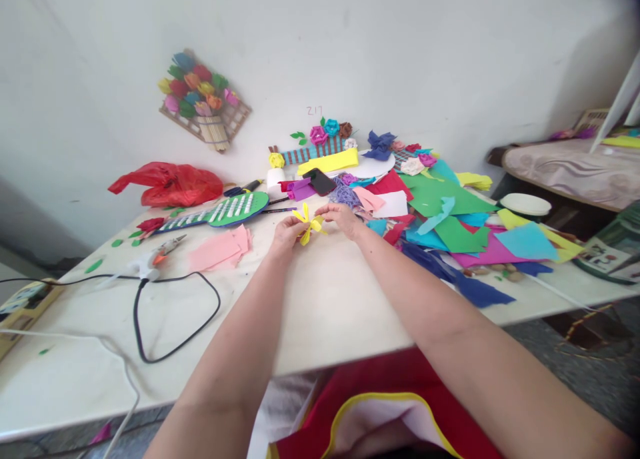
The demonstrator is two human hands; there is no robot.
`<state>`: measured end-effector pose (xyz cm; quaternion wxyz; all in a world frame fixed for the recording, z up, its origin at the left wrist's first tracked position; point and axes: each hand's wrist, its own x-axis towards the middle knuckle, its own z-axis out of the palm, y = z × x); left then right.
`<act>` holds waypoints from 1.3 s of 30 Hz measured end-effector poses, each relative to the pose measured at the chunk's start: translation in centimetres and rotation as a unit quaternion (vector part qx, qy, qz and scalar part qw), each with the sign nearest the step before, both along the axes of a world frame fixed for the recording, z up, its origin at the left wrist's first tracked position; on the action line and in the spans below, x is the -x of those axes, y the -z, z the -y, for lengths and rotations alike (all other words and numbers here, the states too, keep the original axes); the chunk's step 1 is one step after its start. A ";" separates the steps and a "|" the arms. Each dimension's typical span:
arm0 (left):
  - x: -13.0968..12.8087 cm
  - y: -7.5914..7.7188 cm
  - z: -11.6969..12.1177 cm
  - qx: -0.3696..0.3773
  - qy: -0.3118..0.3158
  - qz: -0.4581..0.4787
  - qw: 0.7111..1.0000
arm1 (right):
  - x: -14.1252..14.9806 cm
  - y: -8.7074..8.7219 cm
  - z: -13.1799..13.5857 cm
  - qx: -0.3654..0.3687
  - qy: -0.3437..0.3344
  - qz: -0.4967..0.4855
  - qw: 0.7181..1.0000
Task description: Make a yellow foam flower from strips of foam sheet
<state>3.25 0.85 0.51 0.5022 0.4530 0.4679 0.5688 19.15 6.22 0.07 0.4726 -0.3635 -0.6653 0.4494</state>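
Note:
My left hand (286,232) is closed in a pinch on a small yellow paper flower (309,223) with thin looped petals, held just above the white table (320,312). My right hand (341,216) reaches in from the right, and its fingertips pinch the flower's upper right petals. Both forearms stretch out over the table's middle. A purple folded paper (301,189) and a black phone (320,181) lie just beyond the hands.
A hot glue gun (155,259) with a black cord (175,325) lies at the left beside pink paper pieces (220,249). A green paper craft (225,212) and a red plastic bag (167,184) sit behind. Coloured paper sheets (450,225) cover the right side. Paper roses (200,92) hang on the wall.

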 end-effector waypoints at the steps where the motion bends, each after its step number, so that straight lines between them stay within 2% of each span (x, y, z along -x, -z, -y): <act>1: 0.0 0.0 0.0 -0.002 0.000 -0.007 1.000 | 0.1 -0.2 0.1 0.003 0.005 -0.008 1.000; 5: 0.0 0.1 -0.1 -0.008 0.006 -0.028 1.000 | 0.5 -0.6 0.5 -0.003 0.020 -0.028 0.999; 11: -0.1 -0.1 0.1 0.005 0.001 -0.030 1.000 | 0.8 -0.5 0.3 -0.042 0.037 -0.004 0.998; 20: 0.4 0.0 0.1 0.005 0.041 -0.034 0.999 | 1.1 -0.7 0.3 -0.046 0.040 -0.021 0.998; 33: 0.2 0.3 0.0 -0.012 0.029 -0.041 0.999 | 0.9 -0.4 0.1 -0.083 0.048 0.068 0.993; 39: -0.1 0.4 0.1 -0.031 0.031 -0.050 0.998 | 0.9 -0.5 0.0 -0.091 0.088 0.115 0.985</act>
